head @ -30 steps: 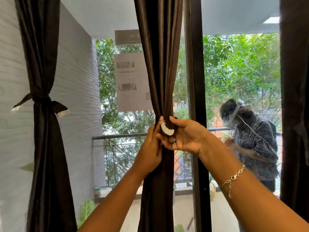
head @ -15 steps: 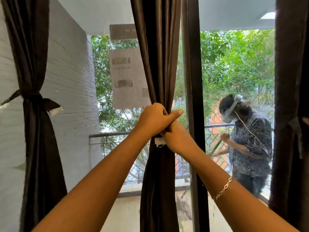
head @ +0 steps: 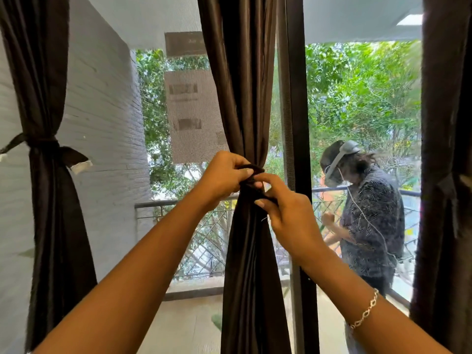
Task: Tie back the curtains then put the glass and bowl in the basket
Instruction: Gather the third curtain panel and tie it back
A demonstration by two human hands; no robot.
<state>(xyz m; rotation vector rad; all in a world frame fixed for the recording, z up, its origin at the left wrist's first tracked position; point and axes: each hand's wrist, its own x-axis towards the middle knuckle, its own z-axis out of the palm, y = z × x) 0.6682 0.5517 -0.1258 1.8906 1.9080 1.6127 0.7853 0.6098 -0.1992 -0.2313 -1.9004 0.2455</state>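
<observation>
The middle dark brown curtain (head: 245, 98) hangs gathered in front of the glass door. A dark tieback strap (head: 251, 186) is wrapped round its waist. My left hand (head: 222, 176) grips one end of the strap at the curtain's left side. My right hand (head: 286, 213) pinches the other end just below and to the right. The left curtain (head: 48, 213) is tied back with its own strap (head: 51, 146). A third curtain (head: 447, 175) hangs at the right edge. The glass, the bowl and the basket are not in view.
A dark door frame (head: 296, 123) stands right behind the middle curtain. Through the glass, a person (head: 367, 213) with a head-worn device stands on the balcony by a metal railing (head: 184, 203). A white brick wall (head: 107, 149) runs along the left.
The hands were crossed over the curtain's waist; now they have come apart, each holding a strap end. The white strap tip seen earlier is out of sight. The view has tilted slightly.
</observation>
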